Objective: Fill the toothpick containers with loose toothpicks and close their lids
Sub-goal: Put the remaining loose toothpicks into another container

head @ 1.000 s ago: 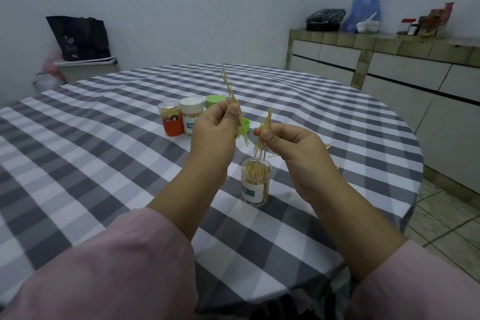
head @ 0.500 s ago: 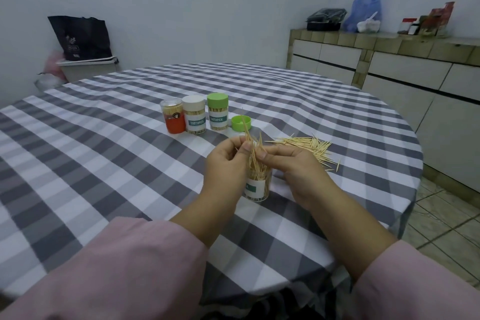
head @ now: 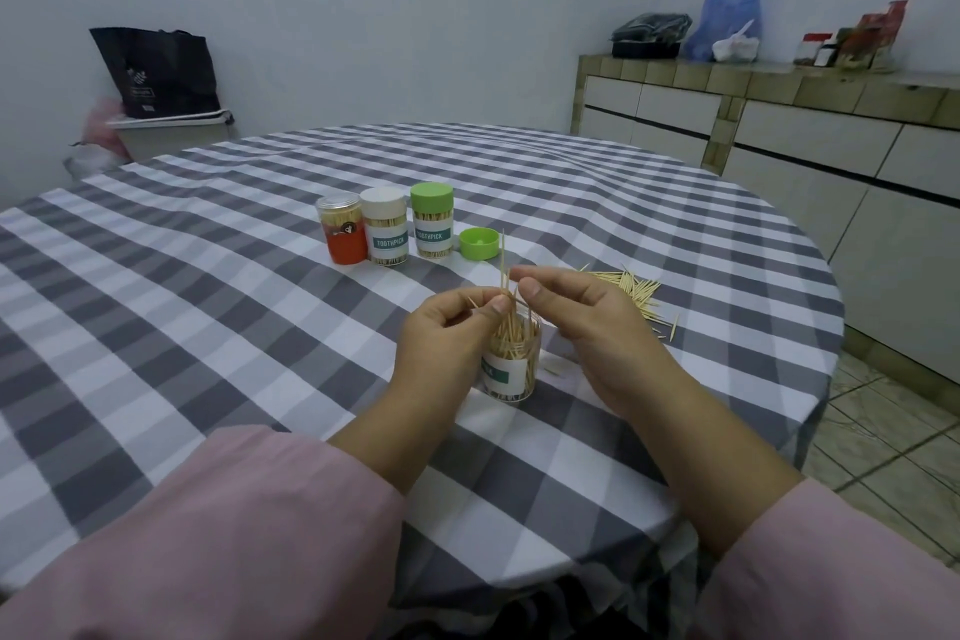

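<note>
The left hand point(head: 447, 333) pinches a few toothpicks point(head: 503, 276) between thumb and fingertips above the open clear container point(head: 511, 369), one stick rising well above the fingers. The right hand point(head: 576, 322) has thumb and forefinger closed on the same bunch from the other side. The container stands upright on the checked tablecloth point(head: 208, 327), packed with toothpicks, no lid on it. Just beyond the right hand lies a loose pile of toothpicks point(head: 636, 288). Farther off sits a green lid point(head: 478, 243), then a row of three capped containers: green-lidded point(head: 431, 219), white-lidded point(head: 384, 226) and a red-labelled one point(head: 343, 235).
</note>
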